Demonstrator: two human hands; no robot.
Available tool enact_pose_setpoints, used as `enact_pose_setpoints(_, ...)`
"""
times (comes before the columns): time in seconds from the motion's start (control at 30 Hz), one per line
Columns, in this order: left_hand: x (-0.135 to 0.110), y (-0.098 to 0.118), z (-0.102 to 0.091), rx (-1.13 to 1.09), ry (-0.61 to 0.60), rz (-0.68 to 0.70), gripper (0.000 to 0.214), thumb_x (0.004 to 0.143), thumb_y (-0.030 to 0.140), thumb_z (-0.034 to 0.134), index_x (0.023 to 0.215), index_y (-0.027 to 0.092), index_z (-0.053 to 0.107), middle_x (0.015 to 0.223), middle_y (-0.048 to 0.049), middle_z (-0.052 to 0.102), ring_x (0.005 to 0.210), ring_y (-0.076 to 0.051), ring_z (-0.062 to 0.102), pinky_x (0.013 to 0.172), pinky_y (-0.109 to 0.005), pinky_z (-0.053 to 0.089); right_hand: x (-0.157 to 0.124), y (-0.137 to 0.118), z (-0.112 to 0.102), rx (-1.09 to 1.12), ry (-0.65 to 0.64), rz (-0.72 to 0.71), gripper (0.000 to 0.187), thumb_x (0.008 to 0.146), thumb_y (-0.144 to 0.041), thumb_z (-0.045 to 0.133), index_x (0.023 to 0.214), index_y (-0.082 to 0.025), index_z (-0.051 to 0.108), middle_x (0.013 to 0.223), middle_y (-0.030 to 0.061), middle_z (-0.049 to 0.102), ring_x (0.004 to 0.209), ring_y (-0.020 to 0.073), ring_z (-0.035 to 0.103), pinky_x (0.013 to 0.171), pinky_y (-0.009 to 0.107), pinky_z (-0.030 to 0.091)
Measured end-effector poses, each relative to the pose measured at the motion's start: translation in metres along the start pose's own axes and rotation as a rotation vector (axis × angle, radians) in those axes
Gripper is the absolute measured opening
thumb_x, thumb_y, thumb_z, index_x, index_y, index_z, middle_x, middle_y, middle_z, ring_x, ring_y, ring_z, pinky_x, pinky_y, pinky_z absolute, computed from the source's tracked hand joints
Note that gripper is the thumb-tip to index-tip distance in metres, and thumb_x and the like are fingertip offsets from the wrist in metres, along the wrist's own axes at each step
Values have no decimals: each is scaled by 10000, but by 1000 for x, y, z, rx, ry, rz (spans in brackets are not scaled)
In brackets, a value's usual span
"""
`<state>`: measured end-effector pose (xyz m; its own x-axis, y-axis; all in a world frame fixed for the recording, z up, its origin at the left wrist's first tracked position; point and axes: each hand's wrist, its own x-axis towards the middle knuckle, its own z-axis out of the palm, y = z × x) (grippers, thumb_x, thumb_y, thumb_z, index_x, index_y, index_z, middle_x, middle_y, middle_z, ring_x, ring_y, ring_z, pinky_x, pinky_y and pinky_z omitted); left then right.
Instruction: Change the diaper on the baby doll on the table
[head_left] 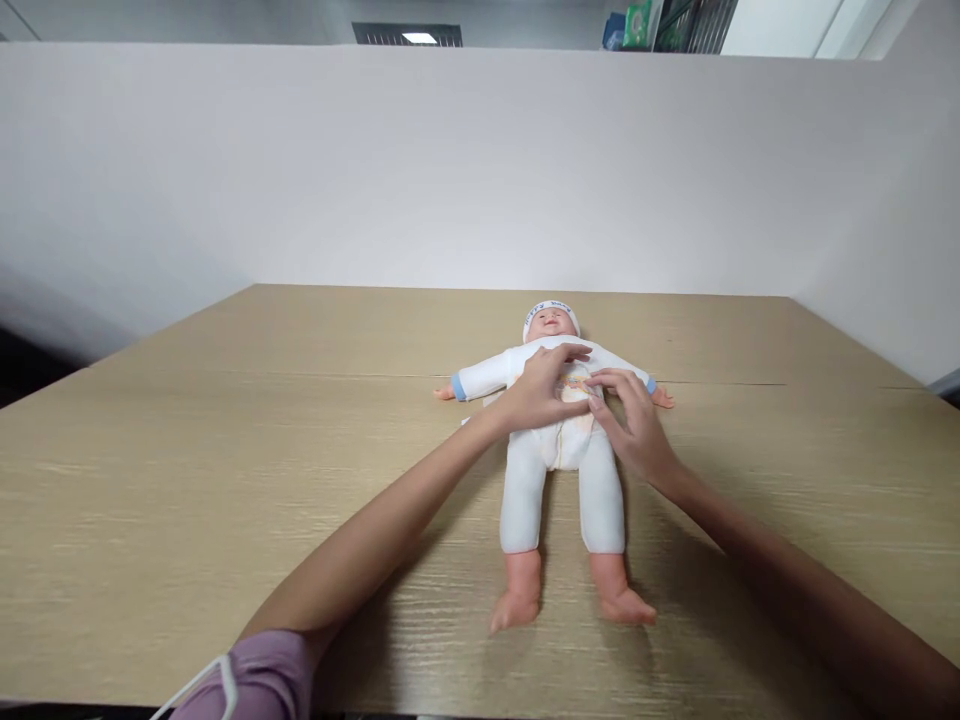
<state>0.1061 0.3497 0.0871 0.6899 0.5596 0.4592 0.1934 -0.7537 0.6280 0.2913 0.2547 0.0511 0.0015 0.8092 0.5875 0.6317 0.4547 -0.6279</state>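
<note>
Diaper (pixel 574 432): sat around the hips of the baby doll (pixel 529 458), front up, printed in pale orange and yellow.
Line from fingers to diaper: lay between the two hands, below the left thumb and just inward of the right fingertips; both hands about equally near.
Long axis: ran from waist to crotch along the baby doll's own length, pointing away from the wearer of the camera.
Left hand (pixel 534 390): arched over the baby doll's belly, thumb and fingers spread well apart, thumb across the diaper's front, nothing visible in the grasp.
Right hand (pixel 637 425): bent in at the opposite side of the baby doll's waist, thumb and fingertips at the diaper's edge; could not tell a pinch from a light touch.
Baby doll's pose: lay face up, arms out, bare feet nearest the camera.
Doll clothes: included a white top with blue cuffs and a white headband (pixel 552 305) with blue lettering.
Wooden tabletop (pixel 225 480): stretched beneath the baby doll and out to both sides.
White partition (pixel 375 170): rose beyond the baby doll's head.
</note>
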Motion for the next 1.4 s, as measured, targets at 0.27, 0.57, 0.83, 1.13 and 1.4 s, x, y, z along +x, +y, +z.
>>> enact_pose_setpoints(0.27, -86, -42, -39, 332, 261, -154, 307, 1076, 397, 541, 1311, 210, 611, 1338, -113, 703, 1252, -306, 609, 1106, -486, 458, -23, -5, -12, -52, -152, -145, 436, 1140, -328, 430, 1565, -260, 499, 1629, 103, 556, 1533, 269, 478, 1282, 515, 361)
enact_pose_setpoints(0.57, -119, -57, -49, 532, 94, -423, 299, 961, 511, 648, 916, 221, 594, 976, -86, 704, 1022, -322, 622, 960, -468, 451, 46, -63, 35, -486, -153, -125, 205, 972, -376, 671, 880, -237, 552, 901, 59, 665, 865, 261, 601, 772, 387, 428)
enact_pose_setpoints(0.83, -114, -57, -51, -26, 306, -658, 340, 935, 492, 568, 736, 216, 568, 652, 31, 497, 646, -178, 478, 652, -312, 335, 65, -62, 47, -525, -318, 96, 321, 911, -367, 714, 799, -257, 434, 846, 12, 633, 788, 219, 580, 683, 340, 329)
enact_pose_setpoints(1.13, -59, -20, -24, -383, 294, -391, 363, 970, 502, 615, 779, 193, 601, 738, 9, 574, 697, -157, 484, 669, -302, 355, 65, -60, 47, -506, -344, 113, 327, 936, -448, 692, 802, -250, 470, 900, 26, 674, 784, 208, 592, 632, 327, 288)
enact_pose_setpoints(1.4, -48, -21, -18, -386, 157, -255, 525, 1102, 629, 402, 835, 213, 576, 842, -24, 582, 827, -203, 534, 827, -363, 467, 64, -55, 46, -504, -339, 8, 268, 1013, -368, 591, 786, -252, 507, 894, 57, 690, 859, 242, 620, 665, 341, 335)
